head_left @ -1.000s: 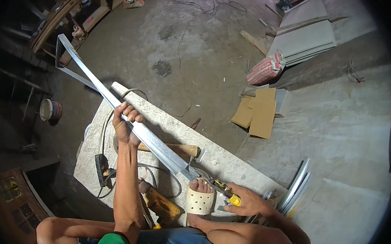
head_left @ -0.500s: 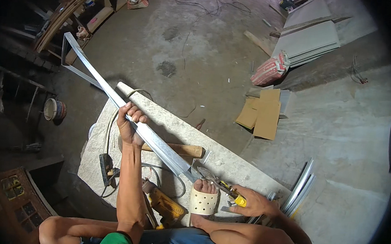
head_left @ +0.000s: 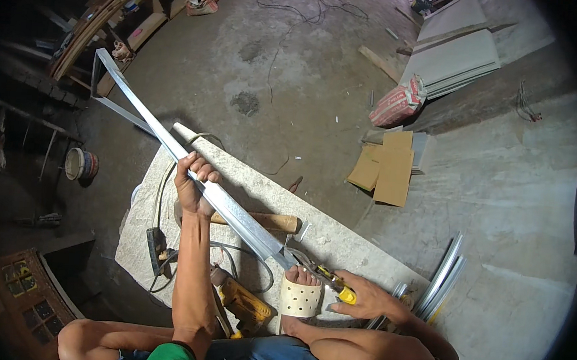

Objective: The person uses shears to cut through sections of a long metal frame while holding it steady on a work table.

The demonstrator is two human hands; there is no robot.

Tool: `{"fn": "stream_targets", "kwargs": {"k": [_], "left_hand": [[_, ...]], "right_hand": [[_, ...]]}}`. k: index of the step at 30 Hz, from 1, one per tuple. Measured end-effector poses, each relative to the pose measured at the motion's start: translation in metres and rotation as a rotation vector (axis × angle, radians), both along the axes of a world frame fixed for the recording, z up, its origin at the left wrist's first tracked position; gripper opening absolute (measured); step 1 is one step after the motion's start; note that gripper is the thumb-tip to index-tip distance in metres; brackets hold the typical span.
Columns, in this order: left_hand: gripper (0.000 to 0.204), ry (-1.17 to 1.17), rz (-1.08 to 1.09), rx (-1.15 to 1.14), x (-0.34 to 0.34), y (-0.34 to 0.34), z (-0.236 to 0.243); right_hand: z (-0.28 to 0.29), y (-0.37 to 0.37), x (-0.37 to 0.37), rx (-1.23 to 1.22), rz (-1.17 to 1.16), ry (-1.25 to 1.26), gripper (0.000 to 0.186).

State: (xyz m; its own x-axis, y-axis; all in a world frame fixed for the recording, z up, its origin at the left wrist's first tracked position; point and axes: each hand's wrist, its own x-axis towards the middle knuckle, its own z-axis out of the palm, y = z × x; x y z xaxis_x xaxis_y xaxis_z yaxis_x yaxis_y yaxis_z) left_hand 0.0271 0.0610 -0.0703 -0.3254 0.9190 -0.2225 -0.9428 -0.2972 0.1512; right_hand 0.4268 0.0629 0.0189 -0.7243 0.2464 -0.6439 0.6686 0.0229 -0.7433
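Note:
A long bent strip of galvanised metal channel slants from the far left down to my foot. My left hand is wrapped round its middle. Yellow-handled tin snips are in the grip of my right hand, with their jaws at the channel's near end. Whether the blades are on the metal edge is hard to make out. My sandalled foot stands just below the jaws. Under the channel lies a hammer with a wooden handle, its head mostly hidden by my left wrist.
The channel lies over a pale dusty board. On it are a yellow power tool, a dark power-strip block and cables. More metal channels lie at the right. Cardboard pieces, a red-white sack and a bucket stand beyond.
My right hand and the snips have shifted slightly left, and the jaws sit closer in on the channel's end. My left hand and the channel have barely moved.

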Motion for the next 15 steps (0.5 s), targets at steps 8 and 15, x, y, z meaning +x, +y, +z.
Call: {"fn": "stream_targets", "kwargs": {"k": [8,15], "left_hand": [[0.021,0.052,0.016,-0.054,0.0,-0.003,-0.007],[0.02,0.06,0.021,-0.075,0.006,0.0,-0.008]], "right_hand": [[0.011,-0.001,0.002,0.046,-0.056,0.007,0.064],[0.028,-0.005,-0.019,0.106,-0.092,-0.154,0.054]]}}
